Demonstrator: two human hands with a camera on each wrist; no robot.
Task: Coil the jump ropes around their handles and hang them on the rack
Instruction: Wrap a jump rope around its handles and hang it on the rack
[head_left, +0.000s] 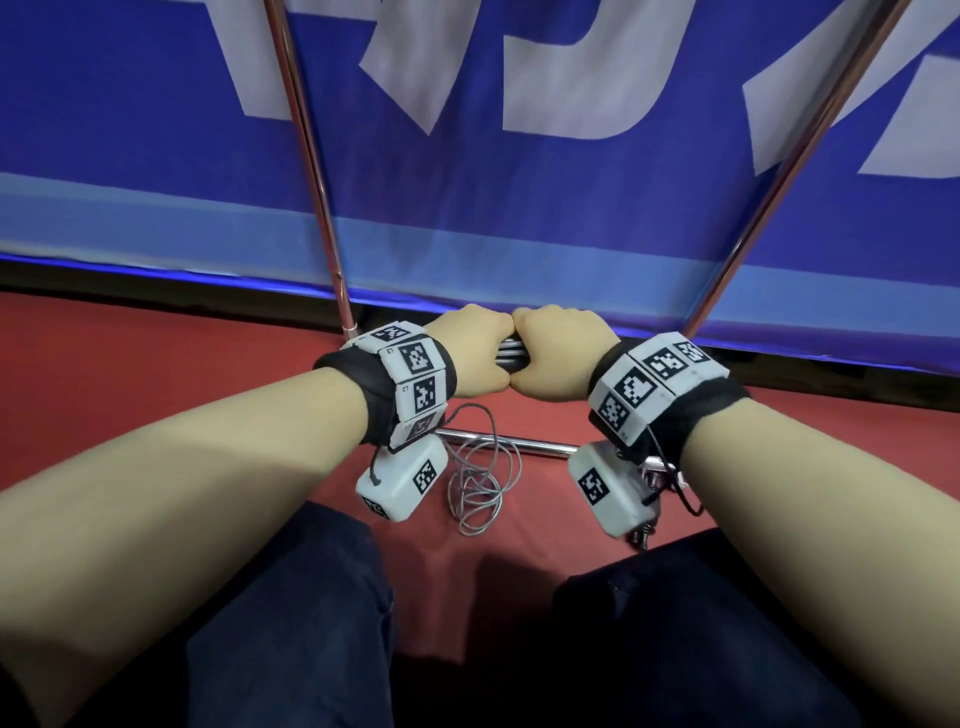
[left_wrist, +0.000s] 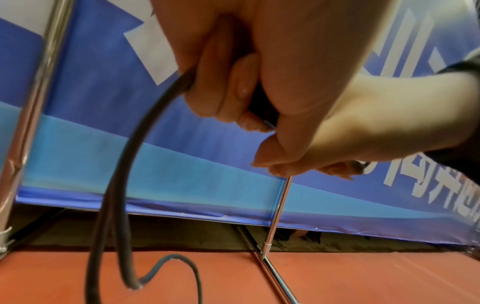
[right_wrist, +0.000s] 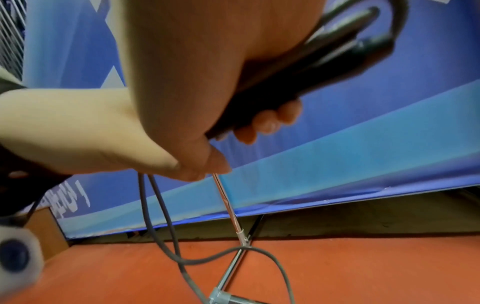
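Both hands meet fist to fist in front of me, low above the floor. My left hand (head_left: 467, 343) and right hand (head_left: 561, 358) both grip the pair of black jump rope handles (head_left: 511, 357), which shows only in the gap between them. In the right wrist view the handles (right_wrist: 324, 61) stick out past my right hand (right_wrist: 207, 61), with rope looping off their ends. Thin grey rope (left_wrist: 135, 144) leaves my left hand (left_wrist: 228, 72) and hangs to the floor, where it lies in loose loops (head_left: 480, 483).
The rack's two chrome uprights (head_left: 306, 145) (head_left: 800, 145) rise just beyond my hands, and its base bar (head_left: 524, 444) lies on the red floor (head_left: 156, 364) under them. A blue banner (head_left: 519, 208) hangs behind the rack. My knees are at the bottom.
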